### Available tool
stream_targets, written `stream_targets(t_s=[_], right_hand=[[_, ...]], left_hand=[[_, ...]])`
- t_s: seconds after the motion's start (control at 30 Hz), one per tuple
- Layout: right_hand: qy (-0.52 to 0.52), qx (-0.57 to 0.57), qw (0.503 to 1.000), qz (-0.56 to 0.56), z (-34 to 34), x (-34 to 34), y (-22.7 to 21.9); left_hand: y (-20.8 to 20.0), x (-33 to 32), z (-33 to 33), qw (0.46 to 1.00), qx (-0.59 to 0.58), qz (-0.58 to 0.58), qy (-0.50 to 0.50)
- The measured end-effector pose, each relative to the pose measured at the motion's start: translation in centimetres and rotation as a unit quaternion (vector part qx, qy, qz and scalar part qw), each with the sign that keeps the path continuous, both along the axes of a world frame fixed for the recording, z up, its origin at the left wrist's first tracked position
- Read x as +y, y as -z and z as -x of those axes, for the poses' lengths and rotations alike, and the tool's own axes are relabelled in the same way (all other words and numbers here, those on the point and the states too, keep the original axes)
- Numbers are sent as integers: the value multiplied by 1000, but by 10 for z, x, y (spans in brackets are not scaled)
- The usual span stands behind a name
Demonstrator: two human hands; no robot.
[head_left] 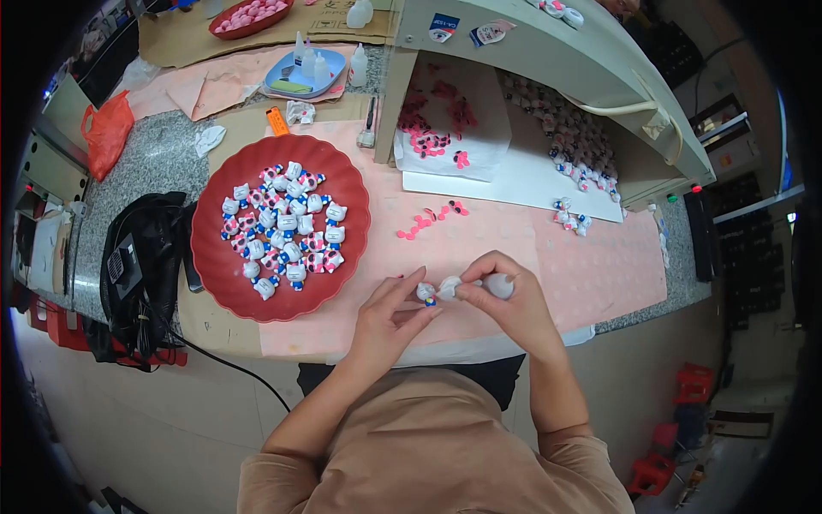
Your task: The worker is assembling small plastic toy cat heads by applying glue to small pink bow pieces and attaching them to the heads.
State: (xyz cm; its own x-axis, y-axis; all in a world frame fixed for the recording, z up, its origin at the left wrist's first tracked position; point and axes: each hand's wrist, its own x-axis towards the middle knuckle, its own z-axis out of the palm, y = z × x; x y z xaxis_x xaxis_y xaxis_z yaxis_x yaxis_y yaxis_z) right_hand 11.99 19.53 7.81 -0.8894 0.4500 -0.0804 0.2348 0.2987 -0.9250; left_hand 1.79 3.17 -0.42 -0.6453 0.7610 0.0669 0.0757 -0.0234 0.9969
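In the middle of the pink-covered table, my left hand (pixel 384 321) pinches a small white figurine (pixel 426 292) with a blue base between thumb and fingers. Close beside it, my right hand (pixel 524 310) grips a crumpled white tissue or cloth (pixel 449 288) at its fingertips, touching or nearly touching the figurine. A small white bottle (pixel 499 286) is tucked in the same hand. Just beyond my hands lies a crooked row of pink pieces (pixel 419 224), a few with dark parts. To the left, a red scalloped bowl (pixel 205 218) holds many white, blue and pink figurines.
Under a pale shelf (pixel 548 30) at the right sit more pink pieces (pixel 425 144) on white paper and rows of figurines (pixel 582 171) on a white board (pixel 522 197). A blue tray (pixel 330 64) with bottles stands behind. A black bag (pixel 150 257) lies left.
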Motion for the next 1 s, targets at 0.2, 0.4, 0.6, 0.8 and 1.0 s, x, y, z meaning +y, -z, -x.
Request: stream_targets(t_s=[0.2,0.4,0.6,0.8,1.0], right_hand=[[-44,11,985,-167,13,-22,14],[-128,36,975,-176,-4,-6,20],[-71,32,975,-207,-29,11,26],[-138,106,952,-253,-7,-3,21],[-179,157,924,-301,-21,9,43]], left_hand=[[-5,2,0,999,29,33,11],[-4,0,2,997,-25,42,62],[-5,-1,3,994,-61,29,81],[-3,1,3,997,-16,46,59],[-12,0,7,988,-46,68,130]])
